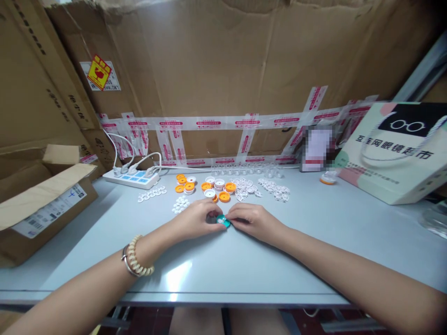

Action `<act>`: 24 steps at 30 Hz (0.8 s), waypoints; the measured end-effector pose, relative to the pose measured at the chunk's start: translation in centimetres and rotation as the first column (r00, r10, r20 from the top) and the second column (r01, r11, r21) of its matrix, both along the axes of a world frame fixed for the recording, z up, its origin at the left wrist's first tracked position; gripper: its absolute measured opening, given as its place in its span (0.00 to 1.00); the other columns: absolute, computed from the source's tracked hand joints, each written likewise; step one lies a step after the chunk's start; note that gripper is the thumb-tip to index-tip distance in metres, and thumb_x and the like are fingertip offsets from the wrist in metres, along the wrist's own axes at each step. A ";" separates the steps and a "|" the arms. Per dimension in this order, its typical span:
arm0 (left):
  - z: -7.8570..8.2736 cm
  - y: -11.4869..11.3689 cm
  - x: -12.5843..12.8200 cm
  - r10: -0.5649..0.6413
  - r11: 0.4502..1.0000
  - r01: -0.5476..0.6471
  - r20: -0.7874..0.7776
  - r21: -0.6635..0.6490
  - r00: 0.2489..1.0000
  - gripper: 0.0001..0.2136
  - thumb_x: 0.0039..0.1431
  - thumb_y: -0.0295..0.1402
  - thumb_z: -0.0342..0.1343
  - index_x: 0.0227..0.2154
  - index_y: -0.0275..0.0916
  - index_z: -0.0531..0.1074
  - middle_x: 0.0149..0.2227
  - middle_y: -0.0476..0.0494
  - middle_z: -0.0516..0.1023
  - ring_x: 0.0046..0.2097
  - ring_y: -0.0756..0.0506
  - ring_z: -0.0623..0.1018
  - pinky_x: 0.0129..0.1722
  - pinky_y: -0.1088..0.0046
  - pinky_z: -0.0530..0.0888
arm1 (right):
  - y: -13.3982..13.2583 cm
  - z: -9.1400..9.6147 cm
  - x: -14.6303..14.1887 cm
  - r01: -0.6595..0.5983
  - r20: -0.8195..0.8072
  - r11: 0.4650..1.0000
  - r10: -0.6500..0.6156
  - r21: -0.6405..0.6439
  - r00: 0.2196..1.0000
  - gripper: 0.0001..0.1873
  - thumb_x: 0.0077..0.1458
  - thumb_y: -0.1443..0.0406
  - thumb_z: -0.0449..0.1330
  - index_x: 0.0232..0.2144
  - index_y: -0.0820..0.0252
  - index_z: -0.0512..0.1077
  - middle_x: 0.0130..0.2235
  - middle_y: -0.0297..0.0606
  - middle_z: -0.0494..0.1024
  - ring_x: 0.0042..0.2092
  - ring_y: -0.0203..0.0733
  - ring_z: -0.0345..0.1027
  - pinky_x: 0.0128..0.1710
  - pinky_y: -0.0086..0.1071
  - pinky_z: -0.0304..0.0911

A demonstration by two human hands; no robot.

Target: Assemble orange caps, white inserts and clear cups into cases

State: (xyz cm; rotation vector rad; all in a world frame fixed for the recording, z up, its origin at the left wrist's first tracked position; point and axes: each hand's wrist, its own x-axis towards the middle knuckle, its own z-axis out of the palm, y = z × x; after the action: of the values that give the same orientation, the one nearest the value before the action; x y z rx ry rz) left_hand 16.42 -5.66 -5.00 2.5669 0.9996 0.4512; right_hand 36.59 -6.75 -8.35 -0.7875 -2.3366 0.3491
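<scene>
Between my hands, just above the table, is a small round teal plastic piece point(225, 223) with something white inside it. My left hand point(200, 217) grips its left edge between thumb and fingers. At its right side the fingertips of my right hand point(252, 221) are pinched together over the piece; whether a tiny part is between them I cannot make out. Beyond my hands lie orange round caps point(224, 197) and white round caps point(210, 193), some stacked. A pile of small white discs point(180, 204) sits beside my left hand.
White openwork parts point(246, 188) and clear cups point(240, 170) lie farther back. A power strip point(132, 177) with plugged cables stands at the back left, near an open cardboard box point(49, 200). On the right are a phone point(317, 148), an orange-and-white piece point(328, 178) and a paper bag point(391, 153).
</scene>
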 end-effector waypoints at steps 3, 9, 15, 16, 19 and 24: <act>-0.2 0.0 0.0 -0.007 0.999 0.007 -0.001 0.031 1.000 0.08 0.51 0.35 0.59 0.32 0.35 0.74 0.31 0.46 0.74 0.34 0.47 0.73 0.33 0.74 0.67 | 0.0 0.0 0.0 -0.006 0.016 0.999 0.006 0.036 1.000 0.11 0.56 0.68 0.52 0.32 0.59 0.74 0.32 0.41 0.76 0.34 0.39 0.71 0.35 0.31 0.67; -0.5 0.0 0.0 -0.006 1.000 0.006 0.003 0.025 1.000 0.09 0.51 0.35 0.60 0.32 0.35 0.74 0.31 0.46 0.74 0.34 0.47 0.73 0.33 0.74 0.67 | -0.1 -0.2 0.0 0.000 0.039 0.993 -0.004 0.117 0.999 0.10 0.55 0.69 0.53 0.32 0.60 0.75 0.32 0.42 0.76 0.34 0.40 0.70 0.34 0.32 0.66; -0.3 0.0 0.0 0.003 1.000 -0.003 -0.008 -0.009 1.000 0.11 0.51 0.37 0.59 0.34 0.36 0.74 0.31 0.45 0.74 0.34 0.47 0.72 0.34 0.74 0.67 | 0.0 -0.2 0.1 -0.020 0.027 0.991 0.016 0.132 1.000 0.09 0.54 0.70 0.54 0.32 0.61 0.75 0.32 0.41 0.76 0.34 0.39 0.69 0.34 0.32 0.66; -0.3 0.0 0.0 0.004 1.000 -0.004 -0.006 -0.012 1.000 0.11 0.51 0.37 0.59 0.34 0.36 0.74 0.31 0.45 0.74 0.35 0.47 0.72 0.34 0.74 0.67 | 0.0 -0.2 0.1 -0.020 0.032 0.992 0.017 0.125 0.999 0.09 0.53 0.70 0.55 0.32 0.62 0.75 0.32 0.41 0.76 0.34 0.39 0.69 0.34 0.32 0.65; -0.4 0.0 0.0 0.003 1.000 -0.003 0.003 -0.014 1.000 0.11 0.51 0.37 0.59 0.34 0.36 0.74 0.31 0.46 0.75 0.34 0.47 0.72 0.33 0.74 0.67 | -0.1 -0.1 0.2 -0.016 0.049 0.994 0.010 0.109 0.999 0.09 0.53 0.70 0.55 0.32 0.60 0.76 0.33 0.41 0.75 0.34 0.39 0.69 0.34 0.32 0.65; -0.5 0.2 -0.1 0.005 1.000 -0.005 0.011 -0.007 1.000 0.10 0.51 0.37 0.60 0.33 0.36 0.74 0.31 0.45 0.74 0.34 0.47 0.72 0.33 0.74 0.66 | -0.2 0.1 0.1 -0.013 0.061 0.997 0.009 0.078 0.998 0.09 0.53 0.70 0.55 0.32 0.62 0.76 0.32 0.41 0.75 0.34 0.39 0.68 0.34 0.32 0.65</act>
State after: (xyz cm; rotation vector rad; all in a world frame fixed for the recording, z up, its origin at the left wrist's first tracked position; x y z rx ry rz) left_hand 16.32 -5.50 -5.52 2.5536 1.0019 0.4621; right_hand 36.70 -6.98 -8.25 -0.7572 -2.3963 0.2401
